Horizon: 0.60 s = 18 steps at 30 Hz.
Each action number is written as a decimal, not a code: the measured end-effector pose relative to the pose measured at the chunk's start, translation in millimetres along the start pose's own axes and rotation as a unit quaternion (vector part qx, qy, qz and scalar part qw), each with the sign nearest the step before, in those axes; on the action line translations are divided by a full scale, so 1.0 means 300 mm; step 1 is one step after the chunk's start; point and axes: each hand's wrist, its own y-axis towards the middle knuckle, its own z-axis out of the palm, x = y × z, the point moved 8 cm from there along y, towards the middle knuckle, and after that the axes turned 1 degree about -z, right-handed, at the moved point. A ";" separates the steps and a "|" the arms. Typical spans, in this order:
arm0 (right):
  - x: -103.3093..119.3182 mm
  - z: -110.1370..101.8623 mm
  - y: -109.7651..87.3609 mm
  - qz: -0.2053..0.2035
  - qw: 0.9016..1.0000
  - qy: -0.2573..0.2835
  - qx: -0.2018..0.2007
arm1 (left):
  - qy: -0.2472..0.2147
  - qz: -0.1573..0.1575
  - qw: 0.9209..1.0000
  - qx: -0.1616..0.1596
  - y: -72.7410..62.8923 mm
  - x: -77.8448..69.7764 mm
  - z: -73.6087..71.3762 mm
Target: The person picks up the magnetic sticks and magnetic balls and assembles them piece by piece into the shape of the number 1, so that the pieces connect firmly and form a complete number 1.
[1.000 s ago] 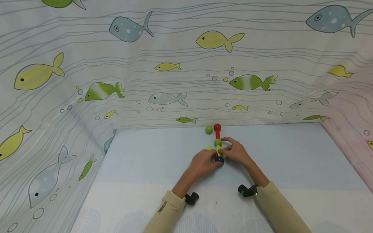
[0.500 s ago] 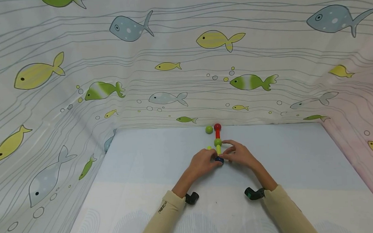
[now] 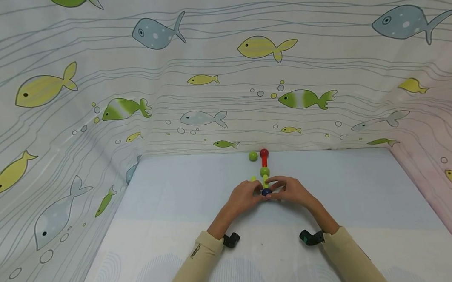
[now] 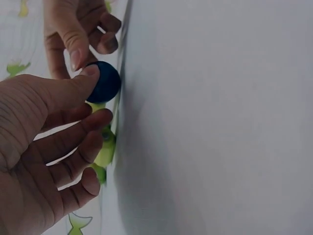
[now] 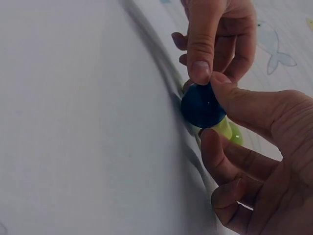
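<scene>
A dark blue ball [image 3: 266, 192] sits at the near end of a straight chain of toy pieces. Beyond it come a yellow-green rod [image 3: 265, 181], a green ball [image 3: 264, 171], a red rod [image 3: 264, 161] and a red ball [image 3: 264, 153]. My left hand [image 3: 245, 196] pinches the blue ball from the left, thumb on its near side, other fingers loosely bent. From the right, my right hand [image 3: 293, 192] pinches the same ball. In the right wrist view both thumbs lie against the blue ball [image 5: 201, 106], and the rod behind it is partly hidden.
A loose green ball [image 3: 253, 156] lies left of the red ball, near the back wall [image 3: 195, 138]. A yellow-green piece [image 3: 253, 178] shows just past my left fingers, mostly covered. Fish-printed sheeting surrounds the pale tabletop [image 3: 175, 190].
My right hand has come down from beside the yellow-green rod to the blue ball, its wrist shifting right. My left hand has stayed at the ball.
</scene>
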 end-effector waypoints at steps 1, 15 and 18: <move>0.001 0.001 0.000 0.000 1.000 -0.002 -0.002 | -0.001 0.001 1.000 0.000 -0.001 0.000 -0.001; 0.003 0.002 0.006 0.008 1.000 0.004 -0.008 | -0.025 -0.001 1.000 -0.008 -0.012 0.011 -0.036; 0.001 0.006 0.005 0.014 1.000 0.013 -0.006 | -0.026 -0.013 1.000 -0.009 -0.010 0.025 -0.042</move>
